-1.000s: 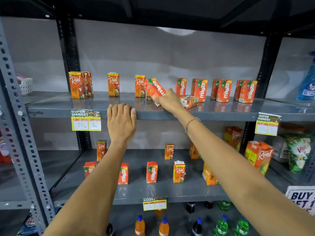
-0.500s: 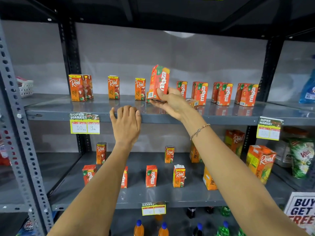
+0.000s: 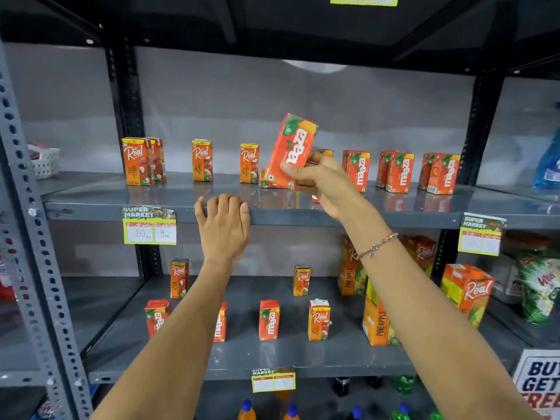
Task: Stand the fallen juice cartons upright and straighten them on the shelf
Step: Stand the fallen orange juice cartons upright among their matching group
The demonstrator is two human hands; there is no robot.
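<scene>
The right hand's fingers (image 3: 298,170) are wrapped around the lower part of a Maaza carton (image 3: 292,153), thumb on the front face and the other fingers behind, so the right hand (image 3: 325,183) has it firmly held. The carton is nearly upright, tilted a little to the right at the top, and its bottom edge sits at or just above the upper shelf (image 3: 303,207); whether it touches the shelf cannot be told. The left hand (image 3: 222,228) carries nothing: its fingers (image 3: 233,204) are curled loosely over the front lip of that shelf, just beside the held carton's spot.

Behind the right hand a bit of another orange carton (image 3: 315,198) shows low on the shelf. It looks to be lying down, though most of it is hidden by the hand.

Farther out, the rest of the upper row looks done. The Real cartons (image 3: 201,160) to the left stand upright and spaced, and the Maaza pairs (image 3: 400,172) to the right stand upright too.

On the lower shelf (image 3: 303,356) the small cartons (image 3: 269,321) stand upright, if scattered, and the large pineapple cartons (image 3: 378,319) look somewhat askew.

By my judgement the task is well along: this carton needs setting down square, the hidden one probably needs righting, and the lower shelf may want some straightening.
</scene>
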